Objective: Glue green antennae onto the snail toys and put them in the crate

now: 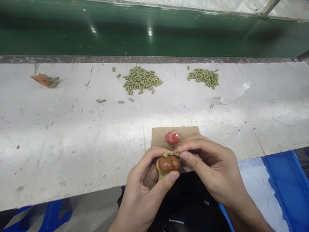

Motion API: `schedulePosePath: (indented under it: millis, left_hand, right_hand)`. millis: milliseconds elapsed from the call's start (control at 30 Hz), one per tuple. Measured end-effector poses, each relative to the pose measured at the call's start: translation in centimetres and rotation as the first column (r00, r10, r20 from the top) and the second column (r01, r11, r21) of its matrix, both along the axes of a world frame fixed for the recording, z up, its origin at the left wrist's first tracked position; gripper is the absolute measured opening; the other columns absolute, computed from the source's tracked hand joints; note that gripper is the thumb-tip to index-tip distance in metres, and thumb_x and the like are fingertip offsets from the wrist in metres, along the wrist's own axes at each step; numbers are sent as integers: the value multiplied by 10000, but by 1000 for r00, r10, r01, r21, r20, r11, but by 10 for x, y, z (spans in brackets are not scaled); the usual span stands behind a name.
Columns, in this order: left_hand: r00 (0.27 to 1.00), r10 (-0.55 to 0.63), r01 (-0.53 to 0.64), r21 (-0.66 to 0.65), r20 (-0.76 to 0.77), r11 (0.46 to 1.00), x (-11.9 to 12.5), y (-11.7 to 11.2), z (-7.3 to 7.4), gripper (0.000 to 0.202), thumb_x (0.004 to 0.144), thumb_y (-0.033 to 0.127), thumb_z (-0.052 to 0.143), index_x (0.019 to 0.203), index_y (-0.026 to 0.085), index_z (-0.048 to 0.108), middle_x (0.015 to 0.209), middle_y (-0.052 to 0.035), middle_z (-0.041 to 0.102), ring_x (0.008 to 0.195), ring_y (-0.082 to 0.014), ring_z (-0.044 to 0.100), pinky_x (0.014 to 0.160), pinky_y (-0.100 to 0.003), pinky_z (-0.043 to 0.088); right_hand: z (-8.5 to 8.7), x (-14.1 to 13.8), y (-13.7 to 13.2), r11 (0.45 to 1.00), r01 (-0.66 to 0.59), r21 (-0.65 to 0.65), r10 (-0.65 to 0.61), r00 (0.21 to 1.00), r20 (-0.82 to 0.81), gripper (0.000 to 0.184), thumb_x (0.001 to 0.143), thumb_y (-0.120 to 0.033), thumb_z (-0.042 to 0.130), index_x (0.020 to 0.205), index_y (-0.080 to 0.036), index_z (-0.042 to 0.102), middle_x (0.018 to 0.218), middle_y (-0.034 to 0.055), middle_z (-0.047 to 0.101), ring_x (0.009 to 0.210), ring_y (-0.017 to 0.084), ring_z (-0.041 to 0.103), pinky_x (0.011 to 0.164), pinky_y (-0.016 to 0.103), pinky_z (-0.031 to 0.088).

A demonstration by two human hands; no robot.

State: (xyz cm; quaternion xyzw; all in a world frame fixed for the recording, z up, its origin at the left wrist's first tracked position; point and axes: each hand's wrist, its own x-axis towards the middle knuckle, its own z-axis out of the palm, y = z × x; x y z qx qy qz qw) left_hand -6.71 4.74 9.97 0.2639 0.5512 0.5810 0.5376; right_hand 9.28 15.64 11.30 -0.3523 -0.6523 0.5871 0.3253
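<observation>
Both of my hands hold a small glossy brown double-lobed piece (168, 163) with green clay-like strips on it, just above the near table edge. My left hand (147, 190) grips it from below and the side, the thumb across its front. My right hand (212, 169) pinches the green strip (171, 154) on top between thumb and forefinger. Just beyond my fingers, a shiny red dome (173, 138) sits on a square of brown cardboard (188, 133). The piece's underside is hidden by my left hand.
Two piles of green pellets (141, 80) lie on the scuffed white table (72, 135), with an orange wedge (41, 80) at left. A clear plastic scrap (235, 93) lies right. A green conveyor belt (145, 32) runs behind; a blue crate (287, 190) stands below right.
</observation>
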Motion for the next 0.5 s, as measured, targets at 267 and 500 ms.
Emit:
schedulePosePath:
  millis: [267, 500]
  left_hand:
    - [990, -5, 14, 58, -143, 998, 4, -4, -4, 164, 1012, 278, 877, 1140, 372, 836, 1046, 18, 755, 934, -124, 731, 833, -138, 614]
    - [986, -92, 93, 4, -138, 996, 11, -7, 6, 132, 981, 333, 898, 1098, 361, 845, 988, 1, 758, 875, -163, 731, 792, -206, 594]
  right_hand:
    - [0, 11, -5, 985, -97, 140, 92, 995, 43, 191, 1093, -142, 759, 1142, -309, 838, 1078, -8, 806, 984, 154, 785, 857, 247, 666]
    - [-2, 31, -13, 986, -106, 126, 98, 993, 65, 231, 1105, -146, 755, 1198, -341, 837, 1080, -13, 792, 969, 145, 775, 860, 244, 647]
